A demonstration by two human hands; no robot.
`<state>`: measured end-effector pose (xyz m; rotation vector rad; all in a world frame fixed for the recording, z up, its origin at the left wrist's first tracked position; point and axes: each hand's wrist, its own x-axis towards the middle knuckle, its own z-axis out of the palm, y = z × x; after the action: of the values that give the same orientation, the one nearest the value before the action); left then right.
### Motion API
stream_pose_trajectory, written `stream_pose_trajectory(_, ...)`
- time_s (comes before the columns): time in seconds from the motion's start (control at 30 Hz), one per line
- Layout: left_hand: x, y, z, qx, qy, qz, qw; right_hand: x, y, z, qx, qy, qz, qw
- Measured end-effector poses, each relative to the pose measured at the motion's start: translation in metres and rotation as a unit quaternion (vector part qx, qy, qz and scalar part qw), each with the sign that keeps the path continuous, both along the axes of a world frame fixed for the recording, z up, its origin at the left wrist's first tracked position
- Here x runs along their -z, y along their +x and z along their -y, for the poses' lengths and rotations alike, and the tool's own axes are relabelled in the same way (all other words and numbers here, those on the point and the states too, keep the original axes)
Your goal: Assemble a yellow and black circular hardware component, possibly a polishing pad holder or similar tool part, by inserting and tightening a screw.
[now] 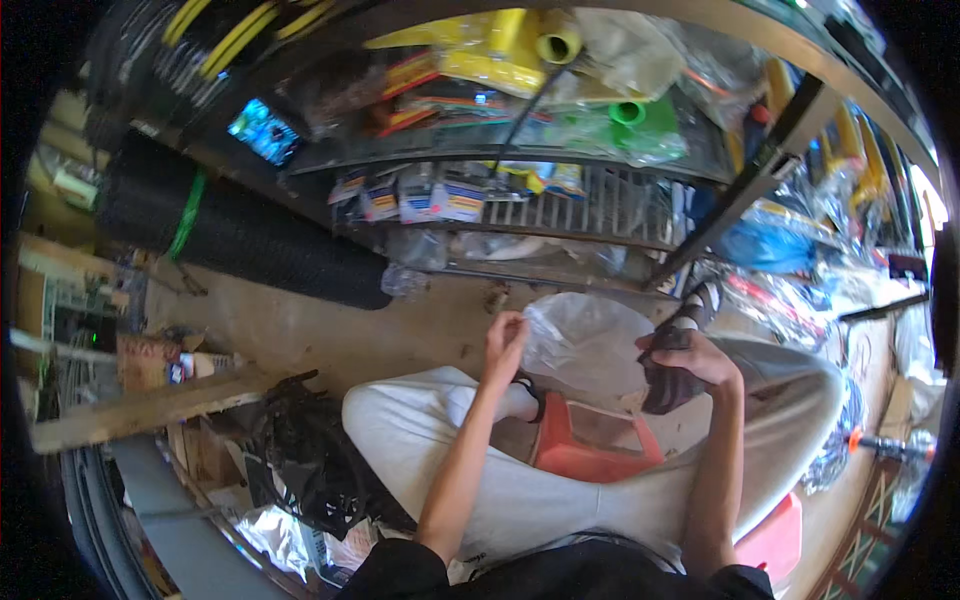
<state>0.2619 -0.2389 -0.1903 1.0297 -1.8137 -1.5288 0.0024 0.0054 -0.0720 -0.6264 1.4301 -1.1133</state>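
Observation:
Between my knees hangs a clear plastic bag [590,340], spread wide above the floor. Its left edge is pinched in the fingers of my left hand [506,345]. My right hand [690,362] grips a dark, crumpled, cloth-like bundle [668,385] at the bag's right side; its exact kind I cannot make out. Whether the right fingers also touch the bag is hidden. Below the bag, between my legs, stands a low red plastic stool [595,455].
Ahead, a metal shelf [580,215] carries packaged goods and yellow and green rolls. A black mesh roll [260,240] with a green tie leans at the left, near a lit phone [265,131]. A wooden plank [150,408] and black plastic bags [315,455] lie left of my knee.

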Motion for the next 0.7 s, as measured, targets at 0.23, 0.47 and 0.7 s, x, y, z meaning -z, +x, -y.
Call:
stream_pose_trajectory(0.23,-0.01,0.003,0.0,-0.004,-0.006,0.019,1.0,0.005,0.008,0.016,0.1,0.088,-0.067,0.989)
stream_pose_trajectory(0.47,-0.033,-0.025,-0.008,-0.035,-0.019,0.026,0.999,0.004,0.001,0.007,0.322,0.109,-0.228,0.912)
stream_pose_trajectory(0.7,-0.089,-0.026,-0.008,-0.097,0.093,-0.087,0.987,-0.056,0.015,0.021,0.391,0.019,-0.015,0.92)
